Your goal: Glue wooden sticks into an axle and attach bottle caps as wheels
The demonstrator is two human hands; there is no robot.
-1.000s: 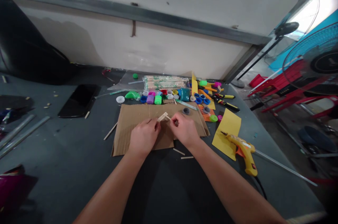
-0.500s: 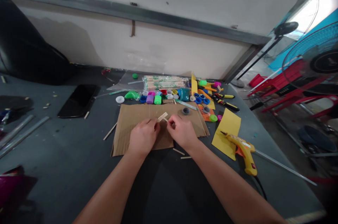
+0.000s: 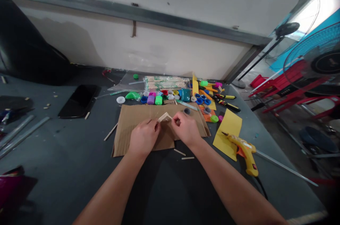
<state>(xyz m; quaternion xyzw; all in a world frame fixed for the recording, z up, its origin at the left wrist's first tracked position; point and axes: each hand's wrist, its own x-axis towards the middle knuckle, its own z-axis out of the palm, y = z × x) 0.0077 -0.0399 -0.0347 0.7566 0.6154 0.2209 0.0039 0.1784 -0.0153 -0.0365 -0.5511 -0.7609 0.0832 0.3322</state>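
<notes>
Over a piece of brown cardboard [image 3: 132, 122], my left hand [image 3: 145, 136] pinches a small bundle of pale wooden sticks [image 3: 163, 116] that points up and to the right. My right hand [image 3: 186, 127] is closed at the fingertips on a short wooden stick [image 3: 169, 116], whose far end meets the tip of the bundle at an angle. Whether the two are joined there is too small to tell. Two loose stick pieces [image 3: 188, 158] lie just in front of the cardboard. Another stick [image 3: 110, 132] rests by its left edge.
A yellow glue gun [image 3: 245, 150] lies on the right, partly over a yellow sheet [image 3: 230, 126]. Behind the cardboard are small coloured pots [image 3: 151, 99] and a bag of wooden sticks [image 3: 167, 82]. Pliers [image 3: 227, 104] lie back right, a black phone [image 3: 78, 101] on the left.
My right hand has shifted slightly right and up, turning its stick so that it slopes down from the bundle's tip. My left hand stays almost in place.
</notes>
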